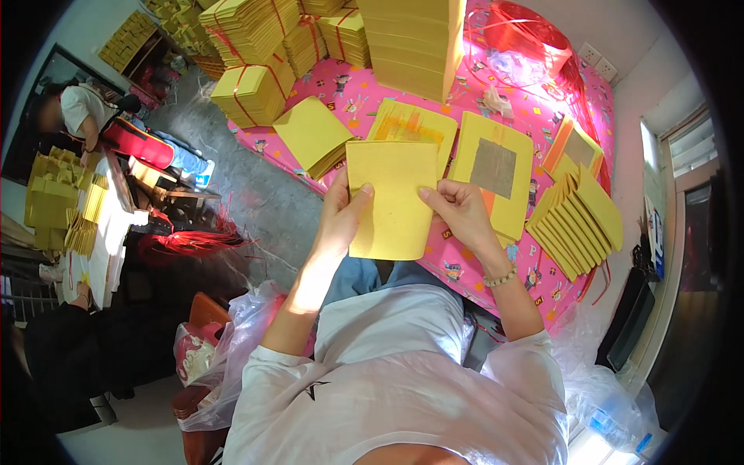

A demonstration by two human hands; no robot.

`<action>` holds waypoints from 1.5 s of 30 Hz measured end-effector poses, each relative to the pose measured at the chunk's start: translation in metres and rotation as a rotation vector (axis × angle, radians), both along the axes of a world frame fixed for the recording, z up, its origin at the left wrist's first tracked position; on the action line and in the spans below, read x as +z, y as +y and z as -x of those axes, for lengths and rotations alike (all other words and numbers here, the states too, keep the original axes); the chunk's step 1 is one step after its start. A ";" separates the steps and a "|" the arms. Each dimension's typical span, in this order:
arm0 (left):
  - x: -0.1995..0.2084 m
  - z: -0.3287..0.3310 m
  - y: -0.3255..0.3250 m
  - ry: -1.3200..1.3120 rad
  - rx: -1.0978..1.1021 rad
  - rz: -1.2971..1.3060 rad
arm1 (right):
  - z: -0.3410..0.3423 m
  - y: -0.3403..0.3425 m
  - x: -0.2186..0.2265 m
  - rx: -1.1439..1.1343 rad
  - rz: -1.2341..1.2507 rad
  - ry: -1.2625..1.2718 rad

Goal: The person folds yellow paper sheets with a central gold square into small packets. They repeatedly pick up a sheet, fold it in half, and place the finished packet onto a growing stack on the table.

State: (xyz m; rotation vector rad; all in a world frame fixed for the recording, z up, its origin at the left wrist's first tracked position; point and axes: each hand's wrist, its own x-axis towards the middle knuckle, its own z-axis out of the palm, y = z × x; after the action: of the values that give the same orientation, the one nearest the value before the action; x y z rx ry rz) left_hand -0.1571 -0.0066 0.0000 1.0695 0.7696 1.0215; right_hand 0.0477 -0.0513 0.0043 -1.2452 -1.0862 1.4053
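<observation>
Both hands hold a rectangular piece of yellow paper (pixel 391 209) upright over my lap, its flat face toward me. My left hand (pixel 341 211) pinches the left edge, thumb on the front. My right hand (pixel 463 211) grips the right edge the same way, with a bead bracelet at the wrist. Whether it is one sheet or several is hard to make out. Just behind it on the table lie a yellow paper pile (pixel 314 132), a pile with orange printing (pixel 418 124), and a pile with a grey patch (pixel 496 167).
A pink patterned cloth (pixel 446 252) covers the table. At the back stand red-tied yellow bundles (pixel 252 97); at right sits a fanned row of folded yellow paper (pixel 572 225). Red ribbon (pixel 527 35) lies at the back right. Another person (pixel 89 112) is at a table on the left.
</observation>
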 end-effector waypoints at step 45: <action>-0.030 0.083 0.065 -0.160 0.349 0.198 | 0.031 -0.007 -0.025 -0.133 -0.304 -0.346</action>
State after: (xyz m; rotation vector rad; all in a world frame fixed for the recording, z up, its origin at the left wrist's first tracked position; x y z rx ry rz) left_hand -0.2402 0.0588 -0.0299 0.6875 0.9249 1.2792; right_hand 0.0170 -0.0579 -0.0203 -1.3351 -1.3660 0.9028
